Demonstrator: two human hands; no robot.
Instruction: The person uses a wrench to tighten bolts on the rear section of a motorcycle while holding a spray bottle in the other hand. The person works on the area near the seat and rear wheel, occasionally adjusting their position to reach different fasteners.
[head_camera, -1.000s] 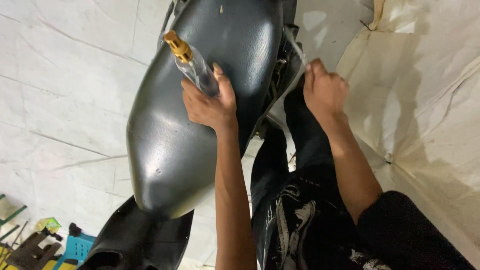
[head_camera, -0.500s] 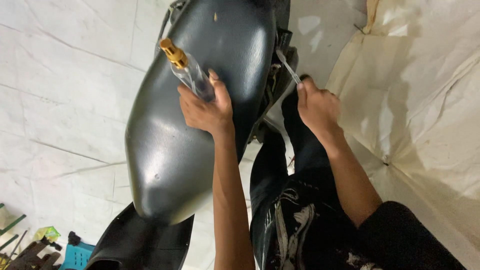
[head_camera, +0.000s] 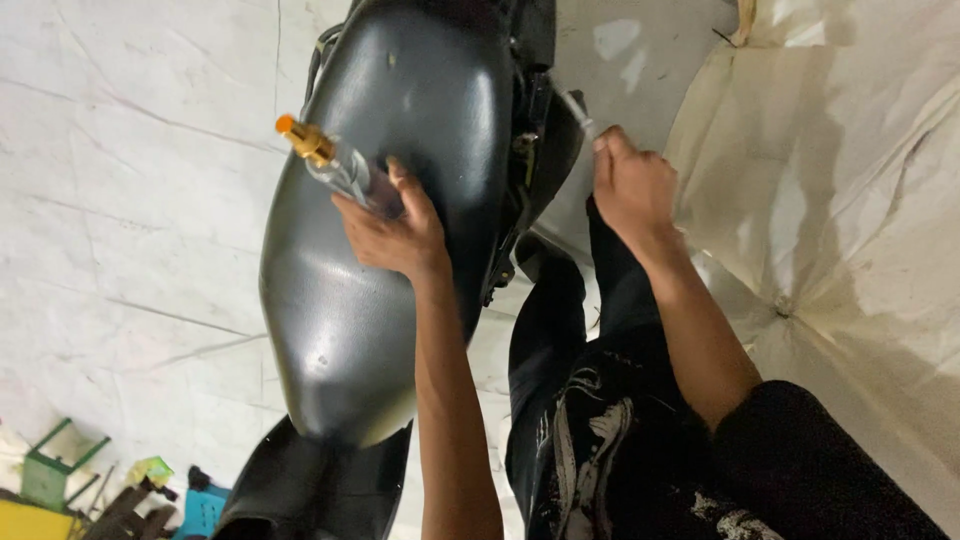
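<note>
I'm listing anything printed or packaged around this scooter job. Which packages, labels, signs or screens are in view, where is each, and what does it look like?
No signs or screens show.
Small packet: on the floor at the lower left, among tools; flat, green and yellow.
Clear bottle: held in the left hand on the black seat; slim, gold and orange cap, no label seen.
Right hand: grips a thin metal tool, unlabelled.

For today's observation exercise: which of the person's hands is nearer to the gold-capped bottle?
Left. The left hand grips the gold-capped bottle against the black seat. The right hand is apart, beyond the seat's far edge, holding a thin metal tool.
</note>
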